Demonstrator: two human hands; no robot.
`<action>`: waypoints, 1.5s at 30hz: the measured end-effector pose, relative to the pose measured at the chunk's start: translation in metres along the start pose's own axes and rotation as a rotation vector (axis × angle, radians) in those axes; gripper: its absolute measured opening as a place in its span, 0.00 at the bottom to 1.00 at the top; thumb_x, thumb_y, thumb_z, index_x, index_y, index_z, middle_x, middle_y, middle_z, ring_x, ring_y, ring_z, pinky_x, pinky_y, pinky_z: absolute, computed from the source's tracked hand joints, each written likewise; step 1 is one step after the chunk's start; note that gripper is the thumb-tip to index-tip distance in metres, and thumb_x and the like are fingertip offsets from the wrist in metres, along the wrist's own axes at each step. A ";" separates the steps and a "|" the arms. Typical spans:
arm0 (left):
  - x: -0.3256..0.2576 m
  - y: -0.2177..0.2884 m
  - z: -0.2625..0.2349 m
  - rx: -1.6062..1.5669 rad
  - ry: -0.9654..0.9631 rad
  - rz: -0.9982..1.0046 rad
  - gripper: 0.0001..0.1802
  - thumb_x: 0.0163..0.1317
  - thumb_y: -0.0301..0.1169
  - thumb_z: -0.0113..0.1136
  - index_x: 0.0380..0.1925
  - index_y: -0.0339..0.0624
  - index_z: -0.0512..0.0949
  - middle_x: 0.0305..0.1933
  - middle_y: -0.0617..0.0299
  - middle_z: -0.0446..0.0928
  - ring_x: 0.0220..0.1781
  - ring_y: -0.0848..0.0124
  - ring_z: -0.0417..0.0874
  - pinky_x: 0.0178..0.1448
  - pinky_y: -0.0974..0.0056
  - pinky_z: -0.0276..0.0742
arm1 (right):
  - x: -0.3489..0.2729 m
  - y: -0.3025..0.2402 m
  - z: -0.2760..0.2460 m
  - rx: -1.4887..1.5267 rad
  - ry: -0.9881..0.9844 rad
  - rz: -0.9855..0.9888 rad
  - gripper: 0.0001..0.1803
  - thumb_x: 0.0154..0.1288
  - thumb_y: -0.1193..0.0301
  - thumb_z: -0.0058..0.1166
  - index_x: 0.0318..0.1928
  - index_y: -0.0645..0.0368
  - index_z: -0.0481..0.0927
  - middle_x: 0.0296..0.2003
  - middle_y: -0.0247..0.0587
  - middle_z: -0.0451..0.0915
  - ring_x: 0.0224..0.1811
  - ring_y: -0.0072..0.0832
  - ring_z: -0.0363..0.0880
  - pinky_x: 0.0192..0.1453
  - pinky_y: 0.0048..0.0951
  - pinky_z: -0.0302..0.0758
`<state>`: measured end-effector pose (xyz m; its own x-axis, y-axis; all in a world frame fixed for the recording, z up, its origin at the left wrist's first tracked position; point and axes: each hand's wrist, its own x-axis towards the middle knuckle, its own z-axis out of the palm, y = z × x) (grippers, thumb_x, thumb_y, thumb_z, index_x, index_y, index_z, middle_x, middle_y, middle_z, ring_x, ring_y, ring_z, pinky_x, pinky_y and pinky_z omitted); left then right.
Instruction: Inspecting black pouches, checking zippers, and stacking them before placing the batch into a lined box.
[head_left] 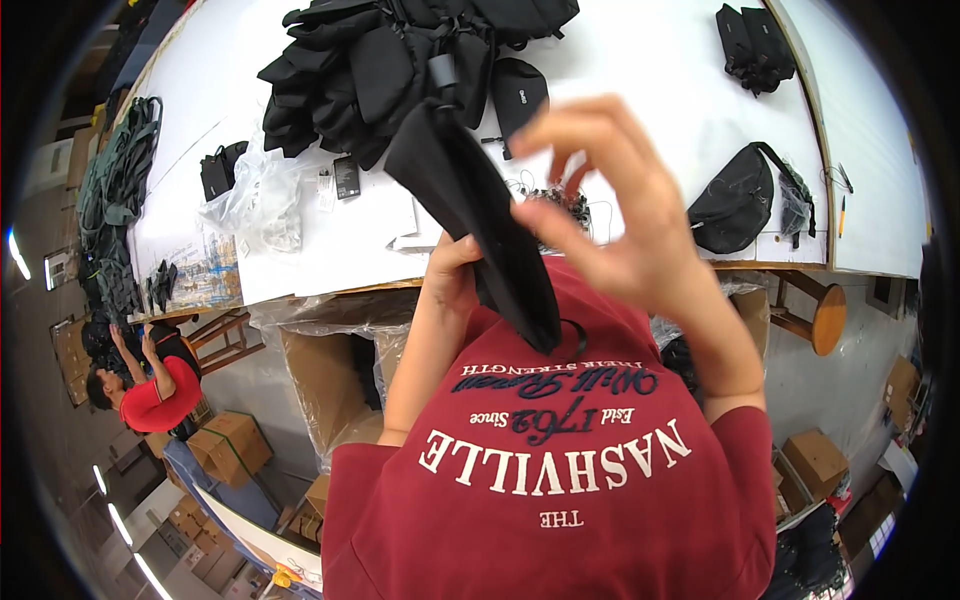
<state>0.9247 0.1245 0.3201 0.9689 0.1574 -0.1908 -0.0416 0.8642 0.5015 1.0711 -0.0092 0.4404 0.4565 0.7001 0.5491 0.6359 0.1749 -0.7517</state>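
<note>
One black fabric pouch is tilted above the near edge of the white tabletop, pinched in the grip of the left hand. Just beside it, the right hand has its grip open, thumb and curved fingers apart. Beyond lies a heap of black bags, with a crumpled clear plastic bag nearer, to the left.

Bright light; tube lights glaring at lower left; white tabletop nearly washed-out; right hand motion-blurred; edges bowed, corners black.
</note>
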 end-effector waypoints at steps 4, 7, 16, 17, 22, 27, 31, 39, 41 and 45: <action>0.002 0.009 0.036 0.223 0.059 0.042 0.24 0.54 0.40 0.65 0.41 0.30 0.74 0.34 0.53 0.78 0.32 0.63 0.81 0.37 0.64 0.81 | 0.044 -0.001 -0.010 -0.301 -0.031 -0.254 0.17 0.56 0.78 0.61 0.47 0.56 0.77 0.44 0.39 0.79 0.30 0.27 0.78 0.32 0.24 0.74; 0.003 0.013 0.048 0.235 0.050 0.108 0.23 0.57 0.38 0.62 0.45 0.29 0.74 0.37 0.51 0.80 0.33 0.63 0.83 0.40 0.63 0.83 | 0.040 0.009 -0.014 -0.427 -0.062 -0.204 0.12 0.56 0.77 0.61 0.42 0.58 0.77 0.35 0.37 0.79 0.27 0.28 0.77 0.31 0.24 0.74; 0.015 0.023 0.056 -0.062 0.206 0.177 0.18 0.69 0.38 0.51 0.48 0.34 0.76 0.44 0.52 0.81 0.42 0.63 0.84 0.48 0.63 0.82 | 0.016 -0.008 -0.006 -0.128 -0.333 0.022 0.06 0.54 0.80 0.60 0.33 0.62 0.77 0.27 0.38 0.76 0.27 0.30 0.76 0.28 0.27 0.72; 0.017 0.028 0.048 -0.135 0.113 0.164 0.18 0.69 0.38 0.51 0.48 0.35 0.76 0.45 0.52 0.81 0.44 0.63 0.84 0.50 0.62 0.82 | 0.010 -0.012 -0.005 -0.063 -0.362 0.066 0.05 0.54 0.79 0.60 0.32 0.61 0.77 0.27 0.37 0.75 0.27 0.31 0.76 0.29 0.28 0.71; 0.022 0.032 0.030 -0.077 0.088 0.203 0.14 0.68 0.40 0.52 0.35 0.39 0.73 0.31 0.65 0.69 0.31 0.74 0.67 0.33 0.68 0.67 | -0.002 -0.021 -0.005 -0.031 -0.492 0.142 0.05 0.53 0.75 0.59 0.31 0.59 0.78 0.28 0.39 0.78 0.32 0.39 0.78 0.36 0.36 0.74; 0.024 0.033 0.035 -0.029 0.174 0.228 0.14 0.67 0.41 0.54 0.31 0.41 0.71 0.28 0.67 0.61 0.28 0.75 0.56 0.29 0.68 0.55 | -0.006 -0.018 -0.006 -0.019 -0.511 0.163 0.04 0.52 0.75 0.59 0.31 0.58 0.79 0.26 0.37 0.78 0.31 0.37 0.78 0.35 0.35 0.74; 0.021 0.031 0.026 -0.072 0.122 0.198 0.13 0.67 0.39 0.54 0.39 0.39 0.74 0.37 0.62 0.73 0.34 0.71 0.72 0.37 0.67 0.71 | -0.008 -0.017 -0.008 0.012 -0.541 0.221 0.04 0.53 0.74 0.60 0.29 0.58 0.79 0.30 0.36 0.79 0.35 0.36 0.78 0.36 0.34 0.74; 0.011 0.026 0.059 0.136 0.325 0.098 0.22 0.71 0.39 0.47 0.57 0.36 0.69 0.55 0.59 0.77 0.53 0.71 0.79 0.56 0.66 0.75 | -0.032 0.014 0.008 -0.611 -0.345 -0.123 0.30 0.44 0.67 0.65 0.52 0.43 0.74 0.52 0.36 0.70 0.55 0.35 0.68 0.58 0.35 0.65; -0.001 0.021 0.061 0.192 0.284 0.109 0.22 0.70 0.39 0.48 0.59 0.38 0.66 0.61 0.57 0.69 0.59 0.65 0.73 0.59 0.61 0.72 | -0.034 0.022 0.004 -0.524 -0.306 -0.089 0.29 0.43 0.78 0.62 0.51 0.51 0.76 0.45 0.38 0.76 0.44 0.31 0.76 0.47 0.29 0.71; -0.012 0.026 0.034 1.102 0.517 0.613 0.35 0.51 0.35 0.71 0.56 0.43 0.65 0.68 0.55 0.55 0.64 0.61 0.66 0.64 0.57 0.62 | -0.039 0.018 -0.009 0.101 -0.112 0.343 0.26 0.46 0.84 0.64 0.49 0.57 0.77 0.42 0.41 0.77 0.39 0.25 0.77 0.41 0.21 0.71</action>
<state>0.9202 0.1285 0.3643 0.6541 0.7444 0.1344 0.0222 -0.1965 0.9803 1.0704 -0.0397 0.4081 0.5576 0.8004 0.2202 0.3912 -0.0195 -0.9201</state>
